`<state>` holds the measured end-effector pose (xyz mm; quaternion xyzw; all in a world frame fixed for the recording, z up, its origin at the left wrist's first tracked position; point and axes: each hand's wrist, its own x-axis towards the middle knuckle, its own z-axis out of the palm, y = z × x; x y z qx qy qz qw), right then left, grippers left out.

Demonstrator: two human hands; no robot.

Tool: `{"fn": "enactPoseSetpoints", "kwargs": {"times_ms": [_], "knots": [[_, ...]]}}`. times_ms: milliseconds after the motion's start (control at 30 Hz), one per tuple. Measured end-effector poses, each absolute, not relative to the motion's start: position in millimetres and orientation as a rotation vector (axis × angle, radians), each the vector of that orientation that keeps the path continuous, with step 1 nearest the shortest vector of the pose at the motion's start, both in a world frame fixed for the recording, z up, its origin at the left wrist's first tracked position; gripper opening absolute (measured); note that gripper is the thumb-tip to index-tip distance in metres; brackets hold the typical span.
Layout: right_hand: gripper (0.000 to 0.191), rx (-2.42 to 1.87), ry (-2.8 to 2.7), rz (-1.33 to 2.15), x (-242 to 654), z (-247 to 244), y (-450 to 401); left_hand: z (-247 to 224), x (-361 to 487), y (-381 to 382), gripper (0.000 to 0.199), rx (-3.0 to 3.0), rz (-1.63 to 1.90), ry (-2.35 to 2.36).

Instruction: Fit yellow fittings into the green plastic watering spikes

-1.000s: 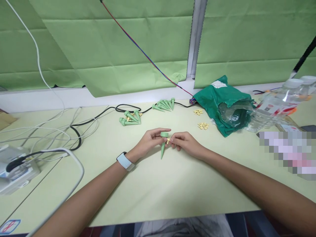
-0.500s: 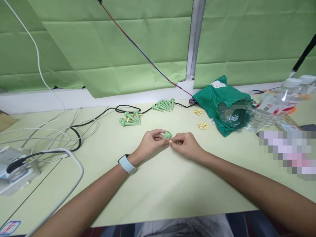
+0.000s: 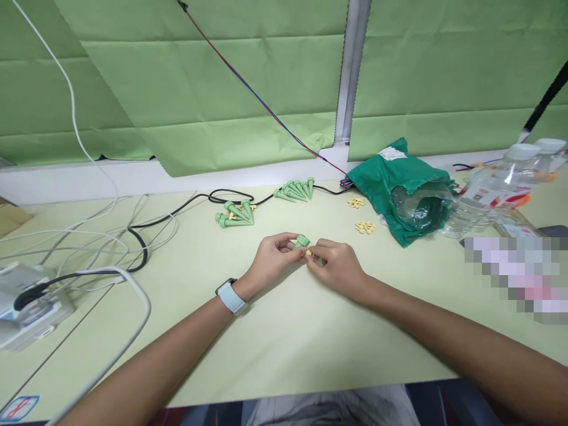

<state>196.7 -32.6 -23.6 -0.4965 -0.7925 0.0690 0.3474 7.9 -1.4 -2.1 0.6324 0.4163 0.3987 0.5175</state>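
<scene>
Spike point(image 3: 302, 241) tilted since earlier | left grip point(image 3: 277, 255) pinches it; right grip point(image 3: 338, 264), yellow piece point(image 3: 307, 252) | (green bag point(image 3: 381, 182) farther right)

A single camera, worn on the person's head, looks forward and down across the worktop point(image 3: 275, 343) from its near side. It is close enough that the forearms point(image 3: 426, 302) enter large at the lower left and right, with the hands point(image 3: 336, 269) smaller near mid-picture. The view reaches from the lap point(image 3: 328, 408) below to the green sheets point(image 3: 231, 112) behind the worktop.
</scene>
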Motion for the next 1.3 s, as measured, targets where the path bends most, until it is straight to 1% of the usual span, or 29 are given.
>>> {"fn": "enactPoseSetpoints", "kwargs": {"times_ms": [100, 200, 300, 400, 533, 600, 700, 1200, 1300], "knots": [[0.024, -1.275, -2.094, 0.089, 198, -24, -32, -4, 8, 0, 0.037, 1.498, 0.969, 0.986], [0.021, -1.237, -2.047, 0.114, 198, -22, -31, -3, 8, 2, 0.038, 1.502, 0.987, 0.955], [0.016, -1.206, -1.964, 0.312, 199, -18, -28, 0, 8, 2, 0.037, 1.517, 0.991, 0.950], [0.017, -1.154, -1.932, 0.521, 201, -18, -23, 1, 8, 2, 0.036, 1.531, 0.983, 0.958], [0.018, -1.076, -1.845, 0.689, 204, -21, -16, 0, 6, 4, 0.042, 1.547, 0.951, 0.901], [0.019, -1.070, -1.819, 0.719, 205, -23, -14, -1, 6, 5, 0.043, 1.561, 0.933, 0.892], [0.018, -1.090, -1.854, 0.650, 204, -22, -17, -1, 5, 5, 0.039, 1.578, 0.910, 0.884], [0.021, -1.132, -1.977, 0.042, 199, -24, -27, 2, 6, 5, 0.021, 1.575, 0.890, 0.889], [0.017, -1.112, -1.979, 0.030, 199, -24, -26, 5, 6, 4, 0.015, 1.618, 0.888, 0.875]]}}
